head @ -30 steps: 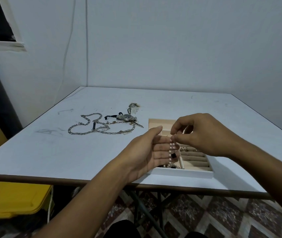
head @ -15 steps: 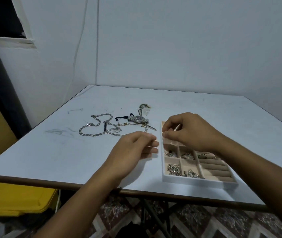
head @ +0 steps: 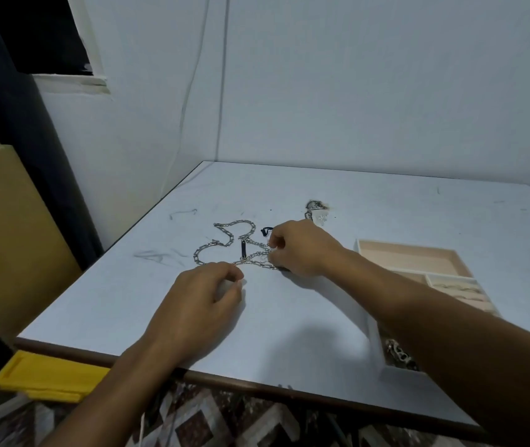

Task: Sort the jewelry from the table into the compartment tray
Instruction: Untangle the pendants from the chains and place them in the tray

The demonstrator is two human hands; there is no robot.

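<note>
On table (head: 128, 295): right hand (head: 302, 250) fingers (head: 277, 244) pinch chain (head: 225, 230); left hand (head: 199, 304) curled nearby.

Pale blue-grey walls (head: 354, 75) meet in a corner behind the white table (head: 386, 217), its top scuffed with dark marks and edged in brown. A thin cable (head: 189, 91) runs down the left wall beside a dark window opening (head: 41, 30) with a chipped white sill (head: 70, 83). A dark curtain (head: 15, 130) hangs at left beside a tan board (head: 8, 227); a yellow bin lid (head: 47, 379) shows above patterned floor tiles (head: 212, 424)
</note>
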